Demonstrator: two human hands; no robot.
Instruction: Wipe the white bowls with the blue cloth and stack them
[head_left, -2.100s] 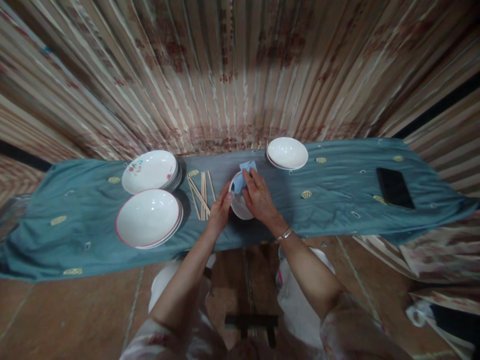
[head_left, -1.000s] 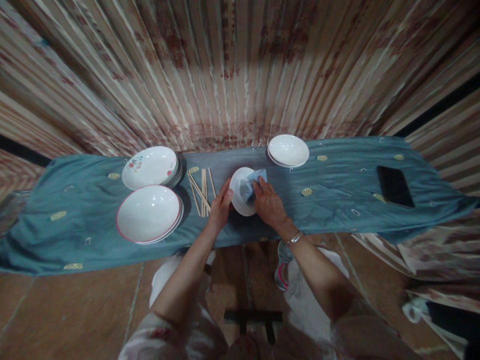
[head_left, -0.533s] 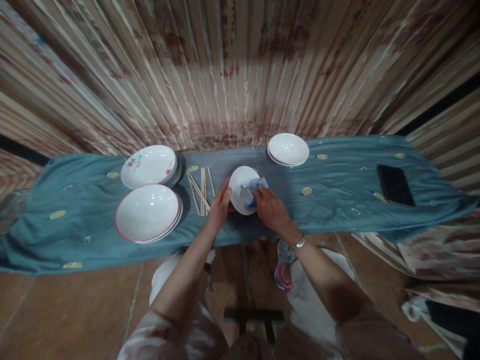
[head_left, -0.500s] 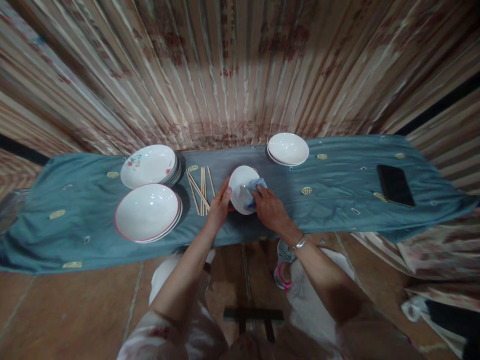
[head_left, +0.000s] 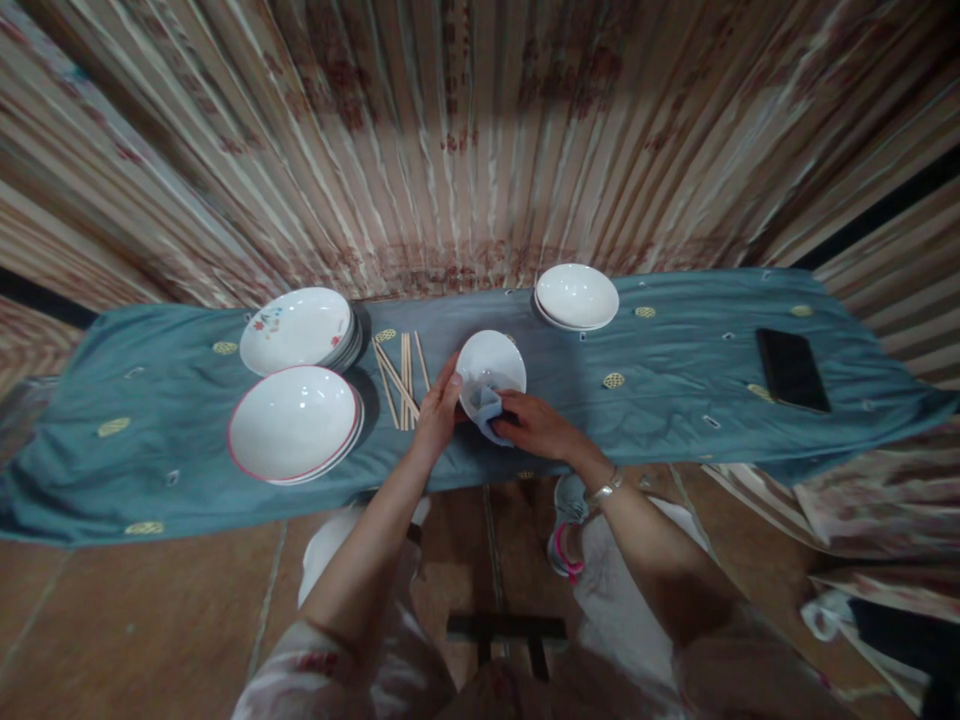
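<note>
A small white bowl [head_left: 495, 358] is held above the cloth-covered table, its inside turned up toward me. My left hand [head_left: 439, 405] grips its left rim, thumb on the edge and the other fingers hidden beneath. A light blue cloth [head_left: 486, 403] is pinched in my right hand [head_left: 536, 424], which presses it over the bowl's near rim. Part of the cloth lies inside the bowl and part hangs outside. Left of my left hand, several wooden chopsticks [head_left: 405, 380] lie on the table, some of them crossed.
Stacked plates [head_left: 296, 328] with a floral top one and red-rimmed bowls [head_left: 294, 425] stand at the left. White bowls [head_left: 577, 296] are stacked at the back right. A black phone [head_left: 793, 370] lies far right on the teal tablecloth [head_left: 675, 380]. A striped curtain [head_left: 480, 150] hangs behind.
My right hand has moved the cloth from the bowl's right side down and left to its near rim. My left hand keeps its hold on the bowl.
</note>
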